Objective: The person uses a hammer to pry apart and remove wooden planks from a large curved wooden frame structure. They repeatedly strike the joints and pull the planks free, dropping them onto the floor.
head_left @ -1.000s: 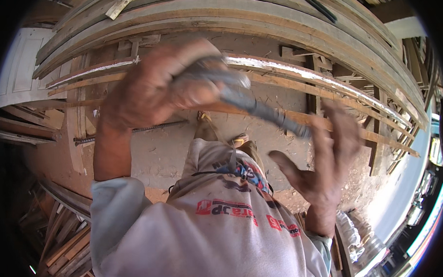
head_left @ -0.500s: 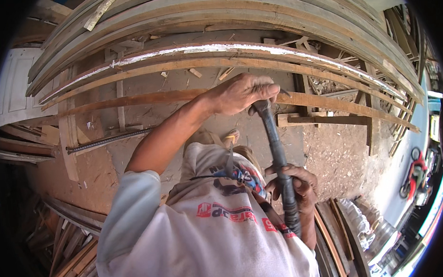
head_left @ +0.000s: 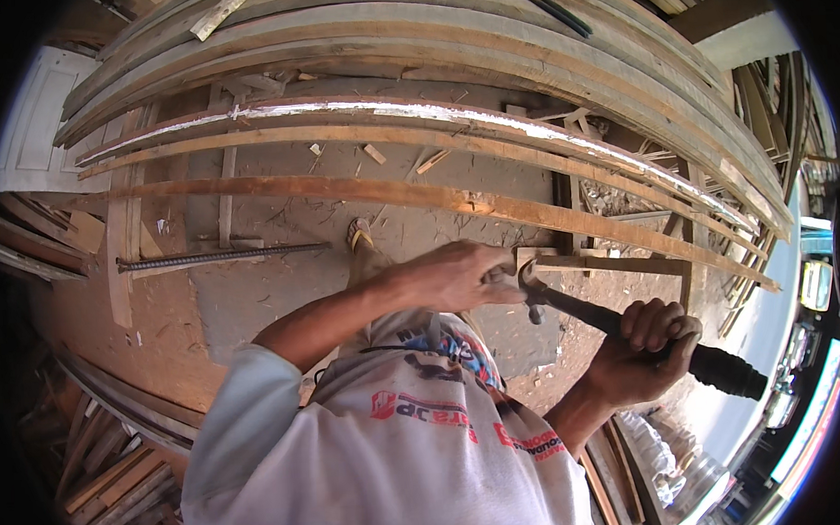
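My right hand is wrapped round the dark, tape-bound handle of a claw hammer. The hammer lies slantwise, its metal head toward my left hand and its thick grip end out to the right. Just left of the head is my left hand, its fingers curled in; whatever they may hold is hidden. Beyond both hands runs a narrow wooden batten, with a rough, splintered spot near its middle.
Long boards are stacked at the far side, with a white-streaked plank in front. A ribbed metal bar lies to the left. Wood offcuts fill the lower left. My sandalled foot stands on the floor.
The hammer has swung from nearly upright to a slant, its grip end moving right with my right hand. My left hand has come nearer my body and off the hammer head.
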{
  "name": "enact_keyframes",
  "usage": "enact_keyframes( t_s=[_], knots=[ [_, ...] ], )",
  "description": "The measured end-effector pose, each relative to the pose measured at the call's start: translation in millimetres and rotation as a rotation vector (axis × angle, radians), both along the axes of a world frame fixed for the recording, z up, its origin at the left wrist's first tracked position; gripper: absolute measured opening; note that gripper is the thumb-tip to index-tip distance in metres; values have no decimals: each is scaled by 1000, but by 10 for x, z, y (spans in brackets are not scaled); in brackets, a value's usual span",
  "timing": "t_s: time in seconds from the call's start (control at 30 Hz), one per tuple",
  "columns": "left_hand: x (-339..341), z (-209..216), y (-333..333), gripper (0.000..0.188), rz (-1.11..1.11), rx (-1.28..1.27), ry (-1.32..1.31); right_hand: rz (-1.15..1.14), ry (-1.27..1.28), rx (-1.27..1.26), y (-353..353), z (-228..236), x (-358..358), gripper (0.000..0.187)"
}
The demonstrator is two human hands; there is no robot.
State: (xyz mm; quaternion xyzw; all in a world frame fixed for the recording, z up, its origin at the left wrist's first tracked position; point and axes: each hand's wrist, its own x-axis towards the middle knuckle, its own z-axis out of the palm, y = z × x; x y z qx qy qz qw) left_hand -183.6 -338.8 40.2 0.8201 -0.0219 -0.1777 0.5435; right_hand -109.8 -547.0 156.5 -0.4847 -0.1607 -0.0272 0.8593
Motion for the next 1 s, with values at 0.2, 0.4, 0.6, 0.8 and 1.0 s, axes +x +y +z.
enact_keyframes(
  t_s=[0.2, 0.4, 0.6, 0.8, 1.0],
  knots=[
    [-27, -293, 776, 85, 236, 628, -282, 205, -226, -249, 417, -498, -134, 32],
    [326, -1018, 755, 79, 136, 661, -332, 243, -545, -494, 829, -727, -187, 31],
    [324, -934, 796, 61, 86, 553, -188, 517, -833, -471, 1107, -417, -171, 31],
    [381, -769, 870, 49, 83, 542, -156, 578, -897, -428, 1153, -543, -44, 32],
    [425, -879, 842, 39, 69, 573, -176, 514, -817, -372, 1036, -675, 90, 33]
  ],
)
